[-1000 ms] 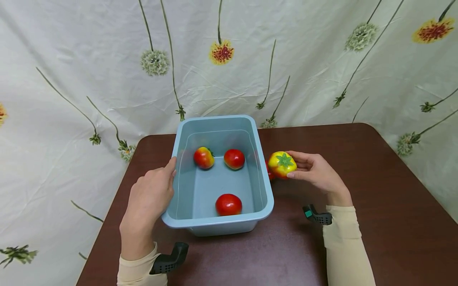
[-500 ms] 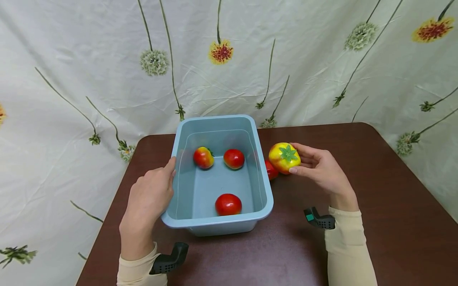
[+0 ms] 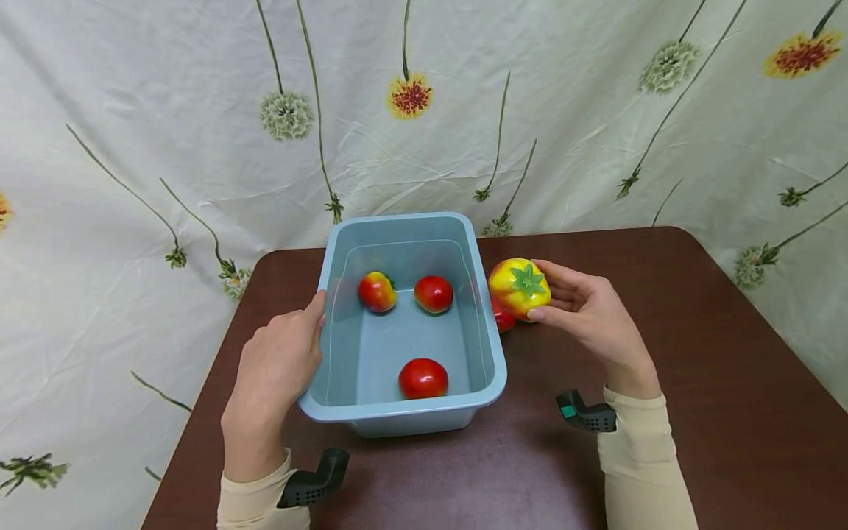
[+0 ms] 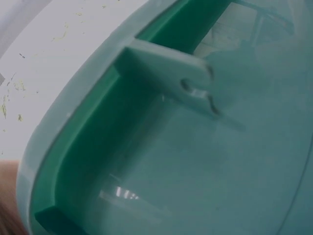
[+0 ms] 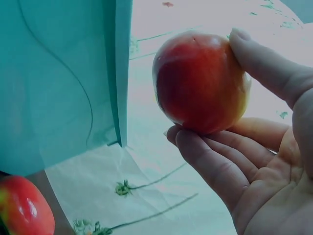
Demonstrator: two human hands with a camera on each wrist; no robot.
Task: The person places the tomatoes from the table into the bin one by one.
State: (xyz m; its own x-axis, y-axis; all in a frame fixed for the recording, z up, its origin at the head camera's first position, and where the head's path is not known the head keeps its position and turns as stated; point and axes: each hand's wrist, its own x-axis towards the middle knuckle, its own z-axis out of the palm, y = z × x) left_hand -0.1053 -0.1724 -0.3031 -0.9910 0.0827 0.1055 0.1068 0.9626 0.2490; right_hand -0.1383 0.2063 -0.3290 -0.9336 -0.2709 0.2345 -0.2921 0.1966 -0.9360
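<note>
In the head view my left hand [image 3: 274, 361] grips the left rim of a light blue plastic bin [image 3: 490, 394]; its fingertips are hidden. The left wrist view looks up at the underside of the bin's rim [image 4: 73, 95] and a rib. My right hand [image 3: 596, 316] pinches a yellow-and-red toy tomato [image 3: 511, 285] with a green star-shaped calyx, just outside the bin's right wall. In the right wrist view the thumb and fingers hold this tomato [image 5: 195, 83] by its sides, off the table. Inside the bin lie a red-yellow tomato [image 3: 377, 293] and two red ones [image 3: 433, 294].
A red tomato [image 3: 501, 318] lies on the table against the bin's right side, partly hidden behind the held one. The dark brown table [image 3: 715, 412] ends at the back before a white flowered cloth [image 3: 583, 110].
My right hand has lifted the yellow-and-red tomato up from beside the bin, first slightly right, then back left toward the rim. The left hand and bin have stayed still.
</note>
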